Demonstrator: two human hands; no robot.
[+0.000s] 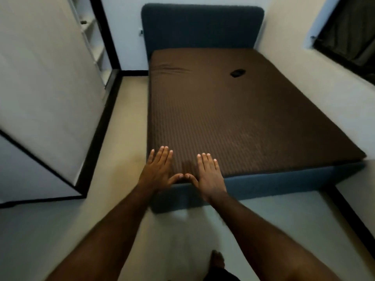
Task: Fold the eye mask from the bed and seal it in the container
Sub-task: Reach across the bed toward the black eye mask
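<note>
A tall white wardrobe (46, 88) is standing well off to the left of the left hand, with open white shelves (91, 37) showing beyond it, farther from the hands. A strip of pale floor (125, 122) is running between the wardrobe and the bed, just to the left of the left hand. The left hand (158, 171) is reaching out flat, palm down, fingers straight and close together, grasping nothing, over the near left corner of the brown ribbed sheet (243, 122). Right beside it, the right hand (210, 175) is lying in the same way, released and flat with straight fingers, also holding nothing. The two thumb tips are almost meeting between the hands; whether the palms are pressing on the sheet or hovering over it cannot be told. The blue bed frame (284, 179) is running beneath the wrists and away to the right of the right hand. A bare foot (218, 259) is showing on the floor below the forearms. The eye mask (237, 73), a small dark shape, is lying on the sheet far ahead of the right hand and slightly to its right, near the blue headboard (203, 27), well apart from both hands. A window with a dark curtain (349, 31) is sitting far to the right of the right hand.
</note>
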